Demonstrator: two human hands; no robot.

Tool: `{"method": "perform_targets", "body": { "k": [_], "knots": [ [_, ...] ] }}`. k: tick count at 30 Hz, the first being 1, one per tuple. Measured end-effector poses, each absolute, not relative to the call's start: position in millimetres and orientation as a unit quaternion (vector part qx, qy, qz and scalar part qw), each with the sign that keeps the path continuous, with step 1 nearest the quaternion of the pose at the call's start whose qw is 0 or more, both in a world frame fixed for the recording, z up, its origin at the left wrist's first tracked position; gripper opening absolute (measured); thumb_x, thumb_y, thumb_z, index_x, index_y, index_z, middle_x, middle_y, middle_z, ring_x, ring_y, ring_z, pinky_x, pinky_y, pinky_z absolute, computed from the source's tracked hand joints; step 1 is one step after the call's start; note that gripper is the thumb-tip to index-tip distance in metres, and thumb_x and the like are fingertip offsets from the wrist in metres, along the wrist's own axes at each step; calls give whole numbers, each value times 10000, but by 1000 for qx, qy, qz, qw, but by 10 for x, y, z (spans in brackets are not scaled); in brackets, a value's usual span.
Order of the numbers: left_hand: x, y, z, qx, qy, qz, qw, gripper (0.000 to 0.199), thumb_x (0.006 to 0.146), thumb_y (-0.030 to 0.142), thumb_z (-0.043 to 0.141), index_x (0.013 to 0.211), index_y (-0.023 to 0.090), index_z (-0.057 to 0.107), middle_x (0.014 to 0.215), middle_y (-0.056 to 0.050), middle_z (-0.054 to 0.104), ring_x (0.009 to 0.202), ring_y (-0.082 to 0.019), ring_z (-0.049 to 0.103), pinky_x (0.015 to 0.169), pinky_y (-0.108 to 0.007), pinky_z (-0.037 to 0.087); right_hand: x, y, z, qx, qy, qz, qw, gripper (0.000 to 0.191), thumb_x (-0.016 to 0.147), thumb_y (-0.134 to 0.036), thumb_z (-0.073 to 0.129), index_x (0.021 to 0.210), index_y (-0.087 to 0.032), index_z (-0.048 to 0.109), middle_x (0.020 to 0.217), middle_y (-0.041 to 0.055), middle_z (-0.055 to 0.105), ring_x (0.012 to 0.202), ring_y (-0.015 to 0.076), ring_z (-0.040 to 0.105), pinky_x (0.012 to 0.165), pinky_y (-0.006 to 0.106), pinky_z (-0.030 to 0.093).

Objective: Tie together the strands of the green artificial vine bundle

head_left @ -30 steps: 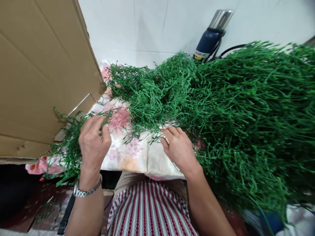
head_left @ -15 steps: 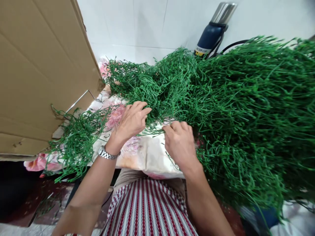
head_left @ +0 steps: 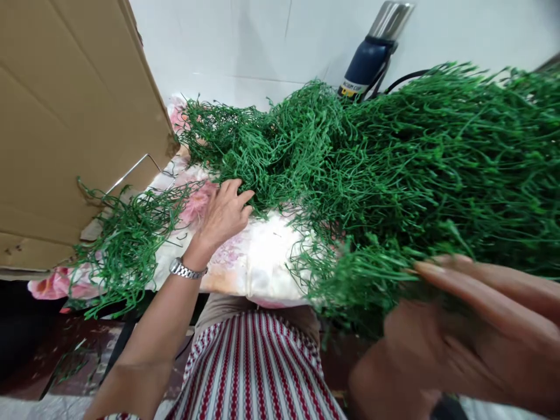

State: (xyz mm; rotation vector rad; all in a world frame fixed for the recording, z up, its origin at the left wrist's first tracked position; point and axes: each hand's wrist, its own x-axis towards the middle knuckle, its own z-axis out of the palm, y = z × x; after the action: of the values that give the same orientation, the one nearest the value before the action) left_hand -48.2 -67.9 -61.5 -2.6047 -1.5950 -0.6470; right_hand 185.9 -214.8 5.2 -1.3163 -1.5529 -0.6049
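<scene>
My left hand (head_left: 227, 213), a metal watch at its wrist, rests palm down by the front edge of the green strand heap (head_left: 301, 140), fingers apart and nothing seen in its grasp. At the lower right, my right hand (head_left: 472, 309) looms large and blurred near the camera. Its fingertips are closed on the stems of a green bunch (head_left: 354, 274), whose loose ends spread left over the flowered cloth (head_left: 262, 256). Part of the palm is in shadow. A smaller tangle of green strands (head_left: 131, 239) lies left of my left wrist.
A cardboard box (head_left: 83, 116) stands at the left, with a bent metal wire (head_left: 131, 172) beside it. A blue flask (head_left: 367, 58) with a silver top stands behind the heap against the white wall (head_left: 262, 35). More green strands (head_left: 459, 163) fill the right side.
My right hand has moved from the cloth to the lower right, nearer the camera, and a thick green bunch is now at its fingertips. My left hand has shifted slightly left in view.
</scene>
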Motion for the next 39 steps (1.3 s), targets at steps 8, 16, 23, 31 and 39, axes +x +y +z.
{"method": "perform_targets", "body": {
  "k": [8, 16, 23, 31, 39],
  "knots": [
    [-456, -1458, -307, -736, -434, -501, -137, 161, 810, 201, 513, 921, 195, 629, 986, -58, 572, 958, -175, 534, 874, -355, 434, 1589, -2024, -152, -480, -708, -62, 514, 348, 713, -86, 556, 998, -281, 600, 836, 36, 596, 776, 196, 558, 658, 350, 474],
    [-365, -1945, -481, -694, -417, -441, -388, 78, 789, 161, 555, 834, 164, 618, 750, -21, 574, 709, -114, 530, 629, -234, 421, 1285, -1921, -389, -430, -782, 51, 449, 438, 746, -31, 461, 1153, -193, 446, 990, 62, 595, 879, 178, 562, 747, 342, 484],
    [-440, -1949, -764, -581, -439, -499, -469, 53, 743, 212, 620, 729, 162, 629, 684, -3, 551, 653, -107, 505, 575, -220, 399, 1413, -1954, -538, -442, -789, 143, 402, 303, 782, -162, 542, 1079, -179, 482, 960, 62, 581, 893, 178, 554, 758, 335, 474],
    [-422, -2070, -630, -670, -523, -514, -114, 348, 732, 173, 594, 1075, 212, 546, 1006, -61, 559, 948, -192, 526, 854, -359, 429, 1408, -2009, -637, -426, -794, 144, 408, 277, 789, -139, 533, 1063, -165, 498, 882, 50, 598, 828, 157, 553, 738, 312, 471],
    [-287, -1918, -504, -766, -447, -361, -289, 151, 781, 71, 468, 833, 168, 572, 766, -16, 563, 742, -126, 540, 685, -261, 433, 1356, -1993, -689, -413, -804, 178, 390, 288, 802, -168, 540, 1081, -160, 471, 931, 57, 603, 873, 153, 563, 763, 303, 466]
  ]
}}
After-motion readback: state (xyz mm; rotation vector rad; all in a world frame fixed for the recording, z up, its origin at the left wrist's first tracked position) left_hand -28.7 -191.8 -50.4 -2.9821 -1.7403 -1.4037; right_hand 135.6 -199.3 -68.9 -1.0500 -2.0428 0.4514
